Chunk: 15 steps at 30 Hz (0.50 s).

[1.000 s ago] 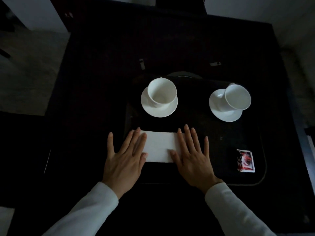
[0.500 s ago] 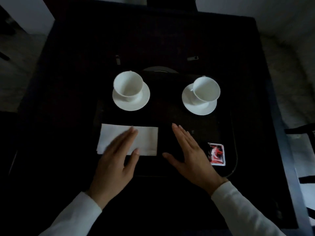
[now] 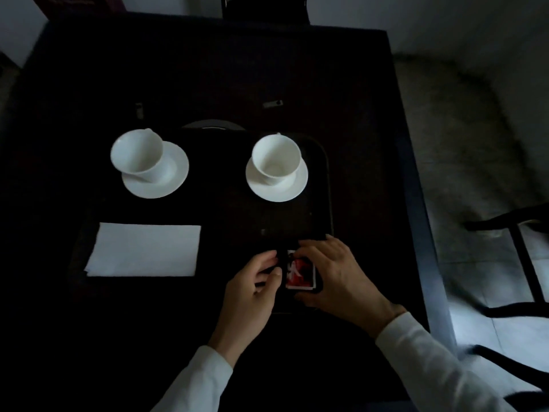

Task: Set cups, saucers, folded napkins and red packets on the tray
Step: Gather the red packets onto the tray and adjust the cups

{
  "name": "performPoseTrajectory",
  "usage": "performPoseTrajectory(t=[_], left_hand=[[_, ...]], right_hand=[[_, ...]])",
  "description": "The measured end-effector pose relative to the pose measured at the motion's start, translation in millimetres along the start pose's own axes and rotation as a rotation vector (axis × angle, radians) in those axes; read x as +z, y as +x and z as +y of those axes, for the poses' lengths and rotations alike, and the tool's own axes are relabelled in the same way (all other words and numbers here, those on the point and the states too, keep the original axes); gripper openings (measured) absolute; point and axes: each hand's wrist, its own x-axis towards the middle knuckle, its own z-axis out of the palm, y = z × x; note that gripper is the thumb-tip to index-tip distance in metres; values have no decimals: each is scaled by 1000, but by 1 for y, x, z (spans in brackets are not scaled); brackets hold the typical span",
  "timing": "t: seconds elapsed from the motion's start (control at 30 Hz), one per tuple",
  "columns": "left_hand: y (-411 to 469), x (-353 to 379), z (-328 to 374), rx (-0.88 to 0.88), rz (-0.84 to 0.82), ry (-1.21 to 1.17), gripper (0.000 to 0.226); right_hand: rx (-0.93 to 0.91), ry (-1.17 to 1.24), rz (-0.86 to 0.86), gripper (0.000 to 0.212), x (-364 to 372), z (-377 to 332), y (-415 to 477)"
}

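Observation:
A dark tray [image 3: 329,185] lies on the dark table. At its back stand two white cups on white saucers: the left cup [image 3: 138,153] on its saucer [image 3: 175,176], the right cup [image 3: 275,159] on its saucer [image 3: 297,185]. A folded white napkin [image 3: 145,250] lies flat at the tray's front left. The red packet [image 3: 300,270] lies at the front right. My right hand [image 3: 335,272] curls over the packet's right side, fingertips touching its top edge. My left hand [image 3: 255,288] is just left of the packet, fingers bent toward it.
Two small metal pieces [image 3: 272,103] [image 3: 138,110] lie on the table beyond the tray. A dark round plate edge [image 3: 212,125] shows behind the tray. A chair back [image 3: 264,7] stands at the far side, another chair [image 3: 523,263] on the right by the table edge.
Both hands left the napkin and moved right to the red packet. The napkin now lies uncovered at the front left. The view shifted right.

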Motion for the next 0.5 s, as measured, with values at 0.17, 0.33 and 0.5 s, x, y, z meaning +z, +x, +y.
performPoseTrajectory(t=[0.17,0.33,0.5], left_hand=[[2,12,3,-33,-14,-16,31],[5,17,3,-34,1,-15,31],[6,20,2,-45,27,-29,30]], right_hand=[[-21,-6,28,71,-2,6,1],[-20,-36,12,65,-4,7,5],[-19,-43,2,64,-5,9,11]])
